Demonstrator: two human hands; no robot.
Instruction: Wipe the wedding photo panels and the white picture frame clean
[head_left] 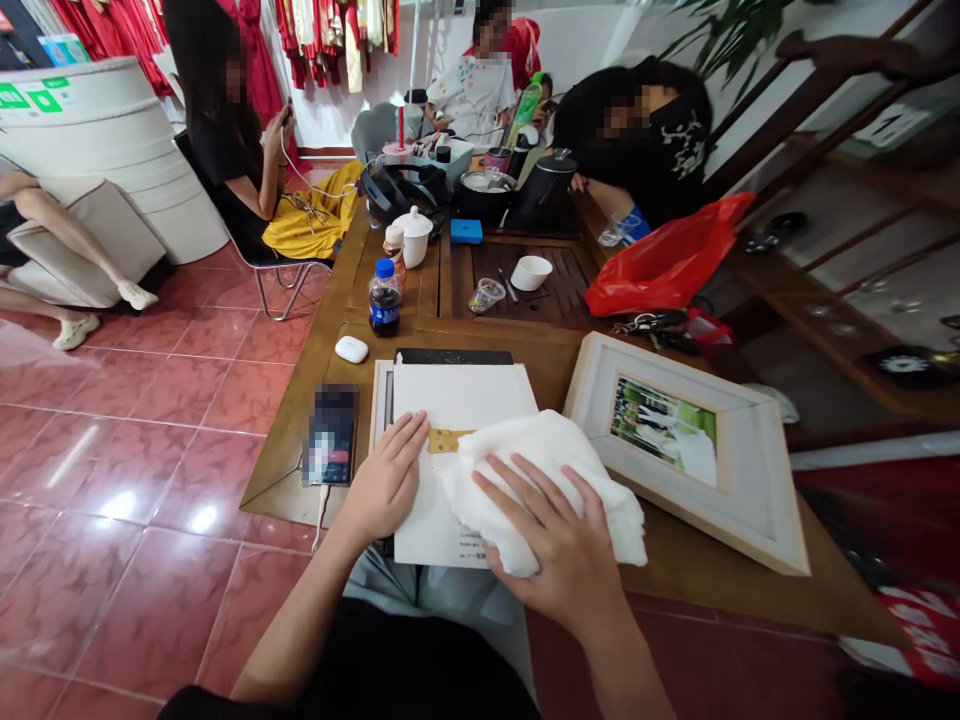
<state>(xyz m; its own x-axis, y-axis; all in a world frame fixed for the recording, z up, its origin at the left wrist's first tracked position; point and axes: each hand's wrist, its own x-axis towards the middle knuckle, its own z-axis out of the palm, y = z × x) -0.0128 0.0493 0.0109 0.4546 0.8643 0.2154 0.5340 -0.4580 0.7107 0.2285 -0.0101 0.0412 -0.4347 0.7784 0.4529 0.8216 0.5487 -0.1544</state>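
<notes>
A white flat board or book [454,400] with a small gold patch lies on the wooden table [555,365] in front of me. My left hand [386,480] rests flat on its left edge, fingers stretched out. My right hand [559,545] lies spread on a white cloth [540,450] that covers the board's right side. A pale picture frame [750,480] holding a photo sits just right of the cloth.
A phone [332,435] on a cable lies left of the board, a white earbud case [351,349] beyond it. Further back stand a dark drink bottle [385,298], a white teapot [414,235], a bowl [531,272] and a red bag [667,262]. Three people sit around the far end.
</notes>
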